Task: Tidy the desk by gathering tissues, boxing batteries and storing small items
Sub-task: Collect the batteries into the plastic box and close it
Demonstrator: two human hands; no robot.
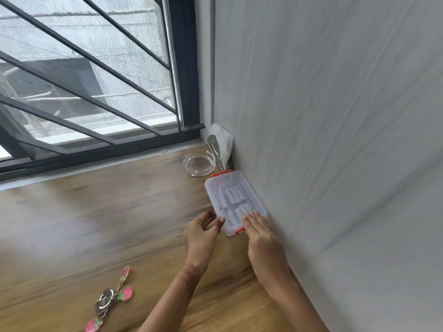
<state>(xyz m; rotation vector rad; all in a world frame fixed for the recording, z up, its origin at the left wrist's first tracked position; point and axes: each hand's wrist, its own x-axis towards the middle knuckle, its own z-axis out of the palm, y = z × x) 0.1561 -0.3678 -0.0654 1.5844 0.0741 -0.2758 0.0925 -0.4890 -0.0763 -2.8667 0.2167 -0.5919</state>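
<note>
Head view: a clear plastic battery box (215, 188) with red latches lay, lid down, on the wooden desk (96, 212), one long side against the grey wall (335, 140), with pale batteries (233, 200) showing through the lid. The right hand (260, 232) rested straight fingers flat on the lid's near end. The left hand (202, 230) curled at the near left corner, thumb by the edge — whether it pinched the box could not be told. To shut it well, even pressure beside the near latch (239, 230) seemed wise, with the box braced against sliding. A glass ashtray (199, 164), a tissue holder (221, 144) and a strawberry keychain (112, 298) sat apart.
</note>
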